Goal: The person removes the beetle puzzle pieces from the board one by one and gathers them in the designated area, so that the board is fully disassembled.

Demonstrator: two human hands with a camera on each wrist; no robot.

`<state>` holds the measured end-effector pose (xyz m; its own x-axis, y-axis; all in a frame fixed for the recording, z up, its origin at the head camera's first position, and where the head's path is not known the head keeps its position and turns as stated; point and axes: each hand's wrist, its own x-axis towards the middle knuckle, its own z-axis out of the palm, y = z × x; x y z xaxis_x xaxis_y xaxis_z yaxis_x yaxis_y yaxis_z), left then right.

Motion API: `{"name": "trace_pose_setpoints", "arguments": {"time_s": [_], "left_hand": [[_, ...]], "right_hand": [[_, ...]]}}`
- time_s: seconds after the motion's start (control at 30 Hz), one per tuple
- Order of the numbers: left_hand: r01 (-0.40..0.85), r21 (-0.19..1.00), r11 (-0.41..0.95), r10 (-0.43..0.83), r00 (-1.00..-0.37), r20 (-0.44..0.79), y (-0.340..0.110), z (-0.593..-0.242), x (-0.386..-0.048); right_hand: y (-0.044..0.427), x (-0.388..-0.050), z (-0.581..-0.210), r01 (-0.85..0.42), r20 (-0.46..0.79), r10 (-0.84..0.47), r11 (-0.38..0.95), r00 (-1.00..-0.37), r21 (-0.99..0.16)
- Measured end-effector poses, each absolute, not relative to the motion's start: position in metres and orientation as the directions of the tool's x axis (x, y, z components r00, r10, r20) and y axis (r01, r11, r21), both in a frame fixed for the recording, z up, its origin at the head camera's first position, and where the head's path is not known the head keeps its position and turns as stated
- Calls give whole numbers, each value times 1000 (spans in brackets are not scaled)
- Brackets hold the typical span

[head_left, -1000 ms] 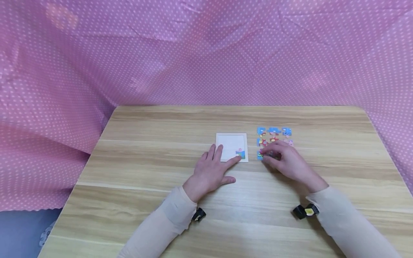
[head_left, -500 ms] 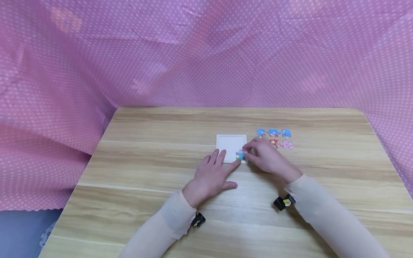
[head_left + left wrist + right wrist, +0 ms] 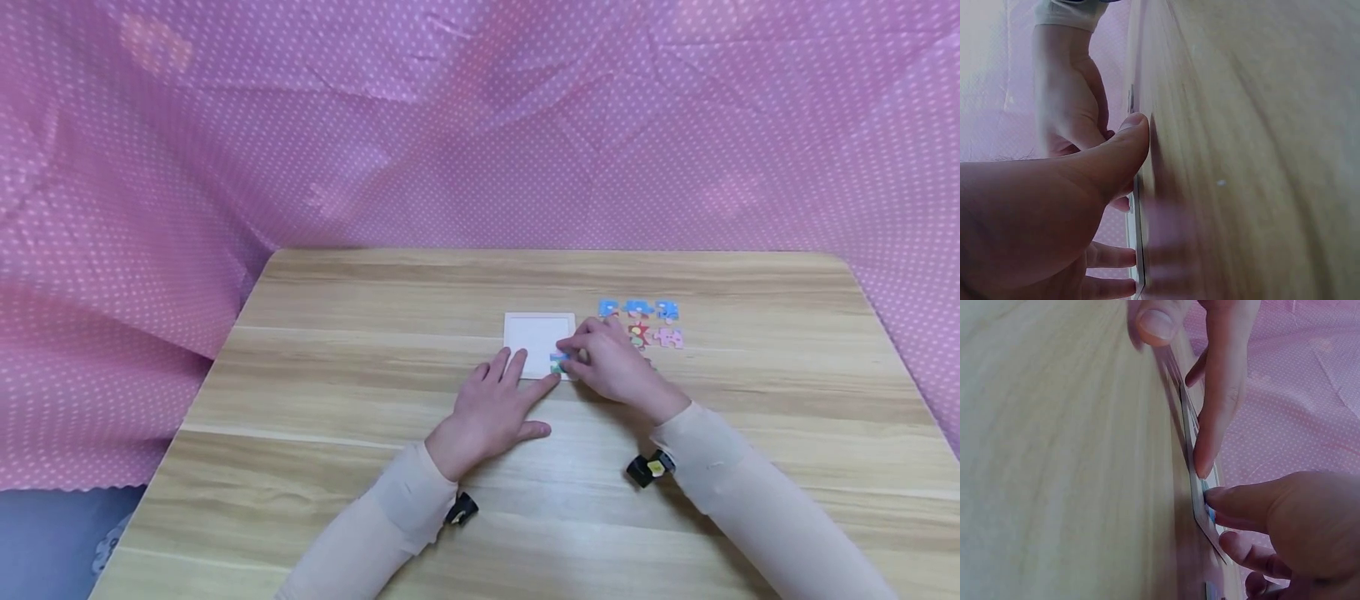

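Observation:
A white square puzzle tray point(image 3: 525, 316) lies flat on the table. My left hand point(image 3: 487, 408) rests on its left and near edges, fingers spread and straight, with the index fingertip at the lower right corner. In that corner sits a blue and green jigsaw piece point(image 3: 557, 367), partly covered by fingers. My right hand point(image 3: 611, 358) reaches over the tray's right edge, thumb and fingers bent together at the piece. In the right wrist view, the right thumb point(image 3: 1238, 503) touches a blue bit of the jigsaw piece point(image 3: 1211, 513), and the left index fingertip lies close by.
Right of the tray, loose jigsaw pieces point(image 3: 638, 309) lie in rows, blue at the back, a red one point(image 3: 639, 335) and a pink one point(image 3: 668, 337) nearer. My right hand hides some. A pink dotted cloth point(image 3: 480, 125) hangs behind the wooden table point(image 3: 360, 333).
My right hand has moved left from the loose pieces to the tray's lower right corner, then shifted slightly further left. The left hand stays on the tray.

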<state>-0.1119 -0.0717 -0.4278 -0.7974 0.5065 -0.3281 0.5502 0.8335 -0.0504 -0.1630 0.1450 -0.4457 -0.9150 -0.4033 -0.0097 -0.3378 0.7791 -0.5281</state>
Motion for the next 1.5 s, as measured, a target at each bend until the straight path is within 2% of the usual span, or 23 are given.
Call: {"name": "trace_pose_setpoints", "arguments": {"time_s": [0.43,0.93,1.2,1.5], "left_hand": [[555,-59,830,507,-793,-338,-71,-427,-112],[552,-41,833,507,-790,-345,-71,-428,-114],[550,-39,834,506,-791,-343,-73,-429,-114],[549,-17,836,512,-791,-335,-74,-430,-114]], "right_hand": [[144,-166,-446,-314,-3,-376,777,-927,-545],[150,-167,-445,-167,-60,-313,651,-948,-741],[163,-161,-439,-127,-40,-255,604,-966,-787],[182,-153,-436,-151,22,-221,588,-975,-795]]}}
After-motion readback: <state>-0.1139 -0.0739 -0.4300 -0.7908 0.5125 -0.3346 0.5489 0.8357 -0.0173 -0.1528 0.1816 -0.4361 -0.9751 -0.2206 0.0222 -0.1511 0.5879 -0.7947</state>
